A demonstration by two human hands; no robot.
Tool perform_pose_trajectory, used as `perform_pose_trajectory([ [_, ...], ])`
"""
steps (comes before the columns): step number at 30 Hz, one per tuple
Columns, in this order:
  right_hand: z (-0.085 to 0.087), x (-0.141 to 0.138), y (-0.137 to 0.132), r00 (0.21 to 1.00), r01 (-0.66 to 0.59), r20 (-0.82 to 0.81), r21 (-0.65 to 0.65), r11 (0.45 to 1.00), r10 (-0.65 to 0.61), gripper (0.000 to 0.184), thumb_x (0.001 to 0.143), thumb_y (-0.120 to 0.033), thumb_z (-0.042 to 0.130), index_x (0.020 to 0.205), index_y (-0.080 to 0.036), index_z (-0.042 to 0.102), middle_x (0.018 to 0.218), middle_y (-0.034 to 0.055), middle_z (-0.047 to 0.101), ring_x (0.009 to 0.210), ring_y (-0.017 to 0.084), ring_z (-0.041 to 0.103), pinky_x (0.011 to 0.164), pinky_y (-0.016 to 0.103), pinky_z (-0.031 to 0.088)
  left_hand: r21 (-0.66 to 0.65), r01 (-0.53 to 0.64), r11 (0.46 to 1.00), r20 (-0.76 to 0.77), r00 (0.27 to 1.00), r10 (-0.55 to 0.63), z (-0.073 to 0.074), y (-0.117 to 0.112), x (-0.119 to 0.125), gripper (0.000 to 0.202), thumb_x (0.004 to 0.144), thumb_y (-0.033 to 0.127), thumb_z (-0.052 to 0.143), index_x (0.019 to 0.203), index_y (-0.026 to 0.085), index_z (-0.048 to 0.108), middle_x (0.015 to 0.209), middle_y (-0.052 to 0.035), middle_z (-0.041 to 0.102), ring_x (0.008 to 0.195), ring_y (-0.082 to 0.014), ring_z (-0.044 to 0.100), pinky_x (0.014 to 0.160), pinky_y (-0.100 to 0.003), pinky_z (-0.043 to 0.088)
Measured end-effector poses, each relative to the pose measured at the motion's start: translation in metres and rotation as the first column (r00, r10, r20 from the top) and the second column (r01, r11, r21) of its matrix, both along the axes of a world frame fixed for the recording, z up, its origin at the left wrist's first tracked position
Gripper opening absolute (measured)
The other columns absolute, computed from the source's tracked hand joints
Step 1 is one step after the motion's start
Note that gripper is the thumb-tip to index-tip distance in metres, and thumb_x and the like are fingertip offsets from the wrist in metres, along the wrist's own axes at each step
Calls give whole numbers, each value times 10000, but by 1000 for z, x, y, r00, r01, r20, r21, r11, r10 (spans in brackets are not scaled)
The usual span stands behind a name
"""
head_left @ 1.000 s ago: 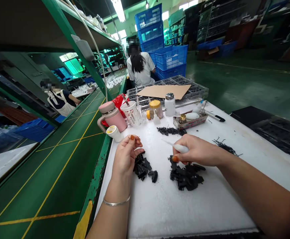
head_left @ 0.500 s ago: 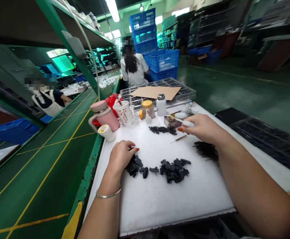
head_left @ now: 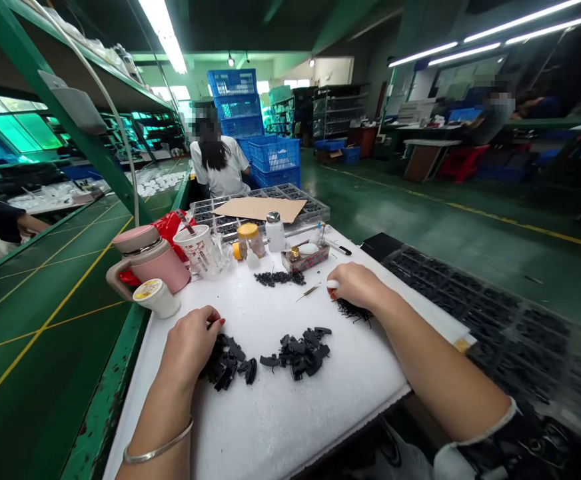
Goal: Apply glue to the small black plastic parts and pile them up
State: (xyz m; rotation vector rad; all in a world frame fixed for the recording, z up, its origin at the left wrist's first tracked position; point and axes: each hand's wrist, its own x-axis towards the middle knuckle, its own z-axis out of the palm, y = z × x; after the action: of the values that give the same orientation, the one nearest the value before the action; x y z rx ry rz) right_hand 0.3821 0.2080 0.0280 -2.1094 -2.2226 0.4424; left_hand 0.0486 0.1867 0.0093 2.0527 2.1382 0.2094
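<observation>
My left hand (head_left: 186, 341) is over the left pile of small black curved plastic parts (head_left: 225, 363). Its thumb and forefinger are pinched together, and whatever they hold is hidden. To the right is a second pile of the same black parts (head_left: 300, 353). My right hand (head_left: 358, 287) is closed around a slim white object (head_left: 333, 285), of which only a short end shows. Under that hand lies a bundle of thin black strands or pins (head_left: 354, 311). A thin pointed tool (head_left: 310, 291) rests just left of it, near a heap of tiny black pieces (head_left: 279, 279).
Along the table's back stand a pink mug (head_left: 145, 260), a white tub (head_left: 156, 297), a plastic cup (head_left: 198, 248), a yellow-lidded jar (head_left: 250, 240), a white bottle (head_left: 274, 233) and a small box (head_left: 305, 257). A green conveyor (head_left: 55, 333) runs left; parts trays (head_left: 490, 320) lie right.
My right hand has come back from near the small box to the black strands, still holding the white object. My left hand stays at the left pile. The view has swung to the right.
</observation>
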Motion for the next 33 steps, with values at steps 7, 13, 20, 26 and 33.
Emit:
perform_pose_trajectory([
  [7,-9,-4,-7,990,-36,132,-51,998,43,307,918,-322,549,1179,-162,567,1188,94,579,1013,200,595,855,395,516,14,10,1000,123,992,-12,-3,2,-7,233,812,284,434,883,229,649,935,-58,699,879,-252,610,702,-312,374],
  [13,-14,3,-16,997,18,77,93,995,-25,320,919,-324,548,1187,-150,560,1183,96,581,1006,201,598,849,405,519,85,110,990,177,976,-124,-9,6,-12,286,811,202,406,868,200,686,1019,-83,674,934,-236,607,783,-309,398],
  [20,-23,7,-31,982,187,-87,284,940,-169,322,919,-328,547,1185,-148,559,1174,92,584,999,201,600,844,408,521,199,81,977,205,971,-122,-4,3,-14,236,849,242,395,844,224,630,915,-57,694,877,-241,620,719,-311,386],
  [26,-28,10,-45,951,267,-255,377,887,-177,182,909,-212,470,960,-157,635,930,54,662,844,152,603,776,279,455,320,-27,947,408,906,-112,10,-6,-9,253,893,332,372,807,211,577,812,-53,697,772,-219,629,672,-310,410],
  [33,-32,16,-45,935,258,-332,410,875,-120,257,774,-121,443,851,-196,677,812,19,700,773,164,620,649,223,378,254,-65,965,903,373,-213,11,-3,-6,348,680,464,687,795,139,646,603,-10,615,484,-116,495,404,-208,352],
])
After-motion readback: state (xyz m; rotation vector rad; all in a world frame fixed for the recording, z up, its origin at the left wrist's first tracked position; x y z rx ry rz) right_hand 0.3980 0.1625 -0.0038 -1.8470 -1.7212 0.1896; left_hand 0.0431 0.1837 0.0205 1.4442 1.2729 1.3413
